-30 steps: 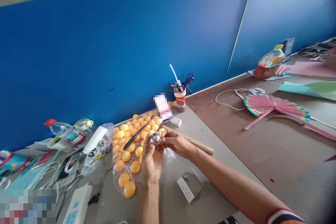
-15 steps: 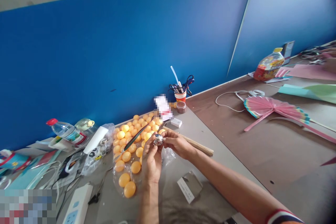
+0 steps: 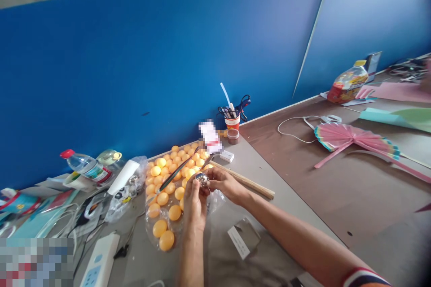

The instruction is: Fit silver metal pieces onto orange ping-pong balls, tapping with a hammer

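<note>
A shiny silver ball (image 3: 202,180) is held up between my two hands over the table. My left hand (image 3: 195,204) grips it from the left with the thumb against its side. From the right, the fingers of my right hand (image 3: 224,184) close on the same ball. Just behind and left of my hands, several orange balls (image 3: 166,241) lie in a clear plastic bag. A dark slim tool with a metal tip (image 3: 175,172) rests across them. Under my right wrist lies a wooden stick (image 3: 252,181).
A small open box (image 3: 244,237) lies near my right forearm. Behind stand a cup of pens (image 3: 232,122) and a small round jar (image 3: 232,136). At left are a power strip (image 3: 101,260) and a bottle (image 3: 85,167). A pink paper fan (image 3: 353,136) lies at right.
The silver ball has turned slightly and shifted a little left in my fingers. Both hands keep hold of it. The view has moved slightly.
</note>
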### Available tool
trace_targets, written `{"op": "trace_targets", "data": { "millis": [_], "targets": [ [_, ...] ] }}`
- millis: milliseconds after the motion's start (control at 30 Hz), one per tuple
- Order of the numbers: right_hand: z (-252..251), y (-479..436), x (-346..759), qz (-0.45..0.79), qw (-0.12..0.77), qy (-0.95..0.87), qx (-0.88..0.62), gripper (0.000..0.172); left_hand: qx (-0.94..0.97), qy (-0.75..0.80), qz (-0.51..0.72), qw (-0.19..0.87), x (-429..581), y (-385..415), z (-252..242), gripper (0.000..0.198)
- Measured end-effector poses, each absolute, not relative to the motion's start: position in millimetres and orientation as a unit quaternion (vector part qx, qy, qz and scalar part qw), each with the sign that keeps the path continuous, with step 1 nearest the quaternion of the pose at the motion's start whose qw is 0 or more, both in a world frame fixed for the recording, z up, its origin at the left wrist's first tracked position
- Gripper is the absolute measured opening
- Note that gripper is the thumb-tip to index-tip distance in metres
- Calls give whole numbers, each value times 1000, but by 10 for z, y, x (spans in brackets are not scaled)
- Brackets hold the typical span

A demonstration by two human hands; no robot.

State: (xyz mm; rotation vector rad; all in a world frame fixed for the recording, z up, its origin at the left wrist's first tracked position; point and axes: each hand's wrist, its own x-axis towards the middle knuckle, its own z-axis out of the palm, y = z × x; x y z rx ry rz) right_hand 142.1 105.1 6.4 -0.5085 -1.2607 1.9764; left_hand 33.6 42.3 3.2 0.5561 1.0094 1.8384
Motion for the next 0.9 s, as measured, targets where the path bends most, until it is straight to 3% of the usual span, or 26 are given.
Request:
{"op": "trace_targets", "data": {
  "millis": [433, 667, 900],
  "targets": [
    [50, 1090, 1440, 794, 346, -469, -174, 31, 228, 398, 752, 473, 389, 407, 102, 33],
    [-95, 1124, 1396, 784, 343, -476, -202, 45, 244, 422, 739, 465, 374, 405, 46, 35],
    [-106, 1129, 1403, 799, 332, -468, -177, 36, 239, 410, 741, 476, 335, 420, 4, 35]
  ]
}}
